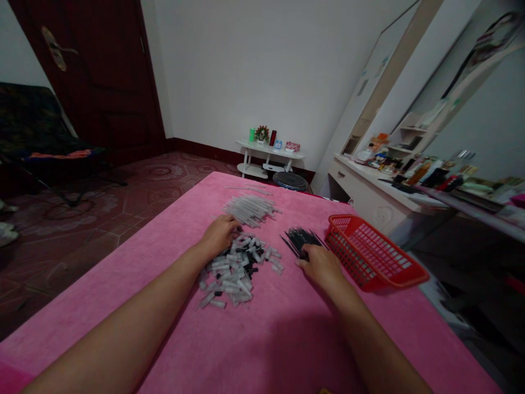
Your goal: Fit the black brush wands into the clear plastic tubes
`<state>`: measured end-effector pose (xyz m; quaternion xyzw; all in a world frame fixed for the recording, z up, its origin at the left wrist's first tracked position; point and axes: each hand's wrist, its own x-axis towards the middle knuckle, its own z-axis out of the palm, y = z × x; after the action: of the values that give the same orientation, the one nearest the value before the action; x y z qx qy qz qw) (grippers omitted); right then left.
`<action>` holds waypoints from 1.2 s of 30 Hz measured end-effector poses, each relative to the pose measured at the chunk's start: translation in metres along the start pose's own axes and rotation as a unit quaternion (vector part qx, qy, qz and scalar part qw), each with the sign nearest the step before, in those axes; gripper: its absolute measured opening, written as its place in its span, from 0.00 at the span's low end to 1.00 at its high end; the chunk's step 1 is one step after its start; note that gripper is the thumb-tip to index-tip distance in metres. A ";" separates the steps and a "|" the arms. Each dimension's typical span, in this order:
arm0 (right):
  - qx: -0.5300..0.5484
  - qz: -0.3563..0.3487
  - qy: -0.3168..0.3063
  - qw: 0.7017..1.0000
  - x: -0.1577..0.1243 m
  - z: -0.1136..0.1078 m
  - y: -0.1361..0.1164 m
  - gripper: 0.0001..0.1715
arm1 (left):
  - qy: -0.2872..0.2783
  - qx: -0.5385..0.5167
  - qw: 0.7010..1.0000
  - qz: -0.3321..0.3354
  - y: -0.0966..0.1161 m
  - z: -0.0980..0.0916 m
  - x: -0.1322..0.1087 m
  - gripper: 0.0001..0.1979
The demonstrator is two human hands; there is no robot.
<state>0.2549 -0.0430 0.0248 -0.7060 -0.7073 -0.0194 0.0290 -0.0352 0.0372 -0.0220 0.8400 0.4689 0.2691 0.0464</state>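
Note:
My left hand (220, 236) rests at the upper left edge of a heap of short clear and black pen caps (234, 273), its fingers curled and their tips partly hidden. What those fingertips hold, if anything, I cannot make out. Beyond the caps lies a stack of whitish, translucent pen barrels (251, 209), with a few loose ones farther back. On the right, my right hand (322, 265) is closed at the near end of a bundle of thin black pen refills (304, 236), thumb and fingers touching them. The refills fan out away from me.
A red plastic basket (375, 254) stands right of the refills. Everything lies on a pink cloth (172, 317) covering the table. Behind it are a round dark stool (290, 180) and a white shelf (268, 149). A crowded dressing table (381, 180) stands on the right.

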 end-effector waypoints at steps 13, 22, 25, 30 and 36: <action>0.036 -0.002 0.034 0.999 -0.003 -0.009 0.000 0.11 | 0.063 0.021 0.997 -0.037 0.015 -0.005 -0.002 0.08; 0.236 -0.106 0.074 0.963 0.000 -0.011 -0.006 0.09 | 0.111 -0.093 0.989 0.011 0.016 0.000 0.000 0.15; 0.241 -0.110 0.072 0.962 0.001 -0.010 -0.006 0.09 | 0.122 -0.120 0.985 0.014 0.016 0.000 0.000 0.18; 0.241 -0.118 0.070 0.961 0.000 -0.011 -0.005 0.09 | 0.123 -0.133 0.983 0.023 0.016 0.001 -0.001 0.17; 0.202 -0.122 0.070 0.969 -0.003 -0.017 -0.008 0.11 | 0.087 -0.091 0.990 0.069 0.022 -0.002 -0.002 0.14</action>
<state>0.2476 -0.0471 0.0416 -0.5908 -0.7737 0.0708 0.2177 -0.0200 0.0231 -0.0140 0.8359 0.3856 0.3854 0.0633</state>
